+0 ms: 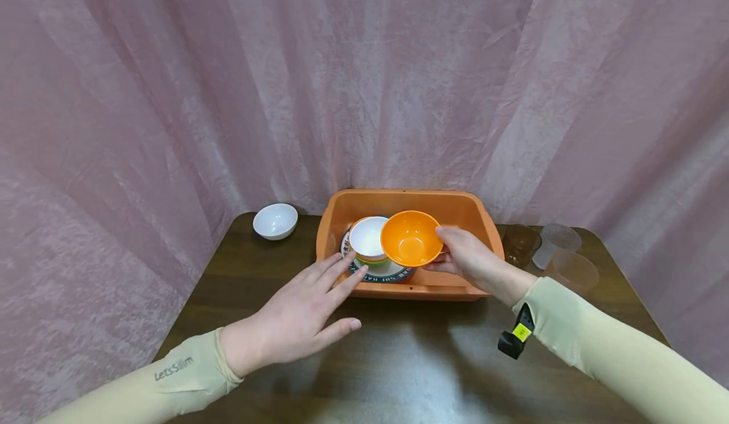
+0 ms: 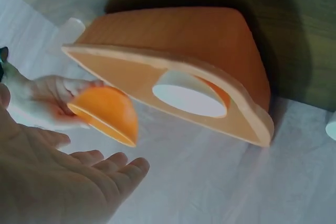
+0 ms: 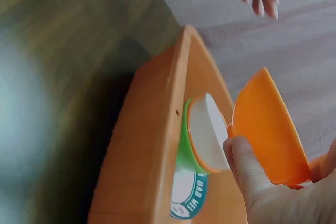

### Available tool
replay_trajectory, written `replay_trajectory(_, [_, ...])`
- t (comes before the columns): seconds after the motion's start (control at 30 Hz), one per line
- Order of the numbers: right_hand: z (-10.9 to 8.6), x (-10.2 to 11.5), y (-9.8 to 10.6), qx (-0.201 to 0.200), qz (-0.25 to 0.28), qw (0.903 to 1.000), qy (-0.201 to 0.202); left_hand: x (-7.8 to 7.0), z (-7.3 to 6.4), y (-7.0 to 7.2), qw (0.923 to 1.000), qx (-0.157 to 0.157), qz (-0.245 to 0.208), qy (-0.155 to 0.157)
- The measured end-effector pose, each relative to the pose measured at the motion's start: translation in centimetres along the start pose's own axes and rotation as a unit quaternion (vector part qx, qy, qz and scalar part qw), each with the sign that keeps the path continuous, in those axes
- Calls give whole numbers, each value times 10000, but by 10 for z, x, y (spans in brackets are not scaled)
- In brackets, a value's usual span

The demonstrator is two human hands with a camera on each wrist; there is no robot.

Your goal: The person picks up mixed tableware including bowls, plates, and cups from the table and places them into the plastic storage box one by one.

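Observation:
My right hand (image 1: pixel 464 256) grips an orange bowl (image 1: pixel 411 239) by its right side, holding it above an orange plastic basin (image 1: pixel 455 288). In the right wrist view the thumb lies against the orange bowl's (image 3: pixel 270 129) outer wall. Inside the basin a white bowl (image 1: pixel 366 237) sits nested in other bowls; a green bowl (image 3: pixel 185 153) shows beneath. These rest on a plate (image 1: pixel 393 277) with a dark green lettered rim. My left hand (image 1: pixel 299 310) hovers before the basin's front left, its fingers extended and holding nothing. In the left wrist view its palm (image 2: pixel 58 177) faces up.
A white bowl (image 1: pixel 276 221) stands on the wooden table's back left. To the right of the basin are a brown cup (image 1: pixel 521 245) and two clear cups, one patterned (image 1: pixel 558 240), the other plain (image 1: pixel 572 272). A pink curtain (image 1: pixel 398 82) hangs close behind.

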State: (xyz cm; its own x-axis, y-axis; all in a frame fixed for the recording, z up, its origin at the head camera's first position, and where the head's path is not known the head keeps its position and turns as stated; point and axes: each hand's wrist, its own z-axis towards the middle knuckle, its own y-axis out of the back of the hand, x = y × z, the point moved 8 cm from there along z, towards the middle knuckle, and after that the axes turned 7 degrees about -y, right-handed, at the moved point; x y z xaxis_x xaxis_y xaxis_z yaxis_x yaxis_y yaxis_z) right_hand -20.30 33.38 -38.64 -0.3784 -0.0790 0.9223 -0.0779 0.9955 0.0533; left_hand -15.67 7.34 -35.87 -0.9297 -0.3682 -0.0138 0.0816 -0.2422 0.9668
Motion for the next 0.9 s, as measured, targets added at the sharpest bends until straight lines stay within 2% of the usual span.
replay_trajectory(0.07, [8, 3, 0, -88, -141, 9999, -22, -5, -1, -3, 9999, 34, 69, -154])
replay_trajectory(0.2, [23, 10, -3, -207, -354, 9991, -64, -7, 0, -6, 9996, 58, 153, -244])
replay_trajectory(0.57, [61, 19, -17, -507, -800, 9949, -358, 1, 3, -11, 9991, 241, 340, -94])
replay_trajectory(0.9, [82, 21, -28, -716, -1204, 9900, -188, 3, 5, -16, 9992, 344, 202, -73])
